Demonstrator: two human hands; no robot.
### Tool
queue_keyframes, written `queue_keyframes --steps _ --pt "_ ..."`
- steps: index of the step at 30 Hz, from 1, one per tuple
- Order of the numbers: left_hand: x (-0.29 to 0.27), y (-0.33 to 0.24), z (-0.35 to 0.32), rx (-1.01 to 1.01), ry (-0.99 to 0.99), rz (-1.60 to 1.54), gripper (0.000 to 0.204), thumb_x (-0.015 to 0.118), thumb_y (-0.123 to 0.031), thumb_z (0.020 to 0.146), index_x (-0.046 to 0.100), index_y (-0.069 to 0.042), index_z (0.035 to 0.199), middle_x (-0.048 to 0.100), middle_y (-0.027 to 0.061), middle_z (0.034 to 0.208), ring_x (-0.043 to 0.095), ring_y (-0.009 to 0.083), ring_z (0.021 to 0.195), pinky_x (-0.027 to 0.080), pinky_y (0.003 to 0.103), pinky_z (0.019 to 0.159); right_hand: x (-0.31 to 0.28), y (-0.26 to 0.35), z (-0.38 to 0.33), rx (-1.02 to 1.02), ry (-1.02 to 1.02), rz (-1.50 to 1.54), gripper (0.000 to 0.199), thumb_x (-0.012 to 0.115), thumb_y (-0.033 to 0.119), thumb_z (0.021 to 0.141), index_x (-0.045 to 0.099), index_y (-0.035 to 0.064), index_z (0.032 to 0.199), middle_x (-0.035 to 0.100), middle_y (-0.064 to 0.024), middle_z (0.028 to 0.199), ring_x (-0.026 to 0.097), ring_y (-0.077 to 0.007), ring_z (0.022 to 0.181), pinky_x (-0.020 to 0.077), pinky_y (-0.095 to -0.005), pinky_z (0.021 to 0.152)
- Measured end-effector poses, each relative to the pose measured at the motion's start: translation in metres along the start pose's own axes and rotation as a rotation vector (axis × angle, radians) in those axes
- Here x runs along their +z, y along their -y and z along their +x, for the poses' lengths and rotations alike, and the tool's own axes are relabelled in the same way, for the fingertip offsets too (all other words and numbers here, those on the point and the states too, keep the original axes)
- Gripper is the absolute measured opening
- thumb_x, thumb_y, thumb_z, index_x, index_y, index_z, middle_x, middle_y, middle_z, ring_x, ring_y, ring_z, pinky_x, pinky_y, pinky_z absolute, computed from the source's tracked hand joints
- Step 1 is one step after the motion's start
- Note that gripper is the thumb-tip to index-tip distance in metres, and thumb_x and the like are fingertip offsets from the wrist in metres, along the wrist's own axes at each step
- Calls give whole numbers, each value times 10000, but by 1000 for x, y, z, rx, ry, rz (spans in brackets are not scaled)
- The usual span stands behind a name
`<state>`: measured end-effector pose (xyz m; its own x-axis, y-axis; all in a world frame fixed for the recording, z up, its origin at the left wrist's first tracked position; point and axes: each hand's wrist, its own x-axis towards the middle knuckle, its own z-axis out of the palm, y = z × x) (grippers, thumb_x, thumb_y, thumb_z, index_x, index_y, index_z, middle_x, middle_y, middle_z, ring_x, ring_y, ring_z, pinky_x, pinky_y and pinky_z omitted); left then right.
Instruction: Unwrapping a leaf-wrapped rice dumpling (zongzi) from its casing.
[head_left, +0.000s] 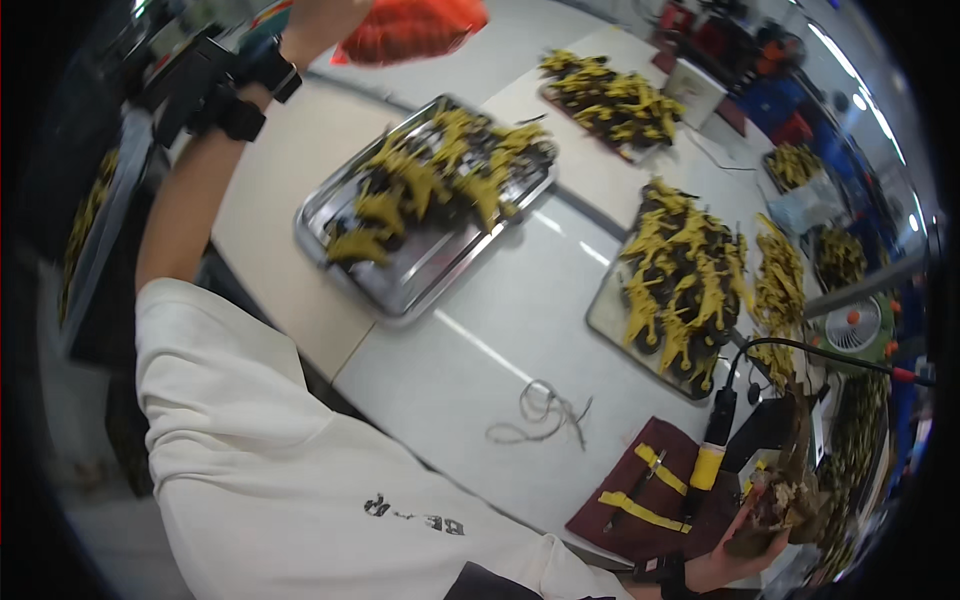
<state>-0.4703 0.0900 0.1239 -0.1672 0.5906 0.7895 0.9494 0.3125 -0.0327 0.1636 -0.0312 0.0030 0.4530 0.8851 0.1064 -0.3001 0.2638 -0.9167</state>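
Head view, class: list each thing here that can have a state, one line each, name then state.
Left hand: raised, mostly cut off by the frame's top edge, beside an orange bag.
Right hand: closed on a brown, branch-like piece.
Nearest tray: partly filled with yellow and dark parts.
Right tray: heaped full.
Yellow-handled tool: lying on a dark red mat, cable attached.
Loose cord: tangled on the table.

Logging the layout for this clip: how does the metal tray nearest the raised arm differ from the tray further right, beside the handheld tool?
The near tray shows much bare shiny metal, its yellow-and-black pieces sitting loosely at the far half. The right tray is almost hidden under a dense heap. The near tray straddles the beige and white tabletops; the right one lies on white. Both hold the same kind of pieces.
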Motion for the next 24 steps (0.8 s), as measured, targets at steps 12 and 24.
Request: queue_keyframes --steps 12,24 --pt "-316 -82 -353 -115 837 53 127 446 -77 654 495 -14 752 501 173 710 489 351 716 398 384 628 -63 -28 -49 -48 721 92 376 310 15 832 217 -118 1171 341 -366 1120 422 -425 1021 387 -417 902" --pt "-140 -126 -583 -945 681 -445 221 454 -173 716 553 -1 812 565 218 751 539 383 744 419 439 660 -38 -41 -95 -819 939 -333 467 471 -142 734 243 -28 1125 439 -269 1043 543 -338 891 490 -387 770"
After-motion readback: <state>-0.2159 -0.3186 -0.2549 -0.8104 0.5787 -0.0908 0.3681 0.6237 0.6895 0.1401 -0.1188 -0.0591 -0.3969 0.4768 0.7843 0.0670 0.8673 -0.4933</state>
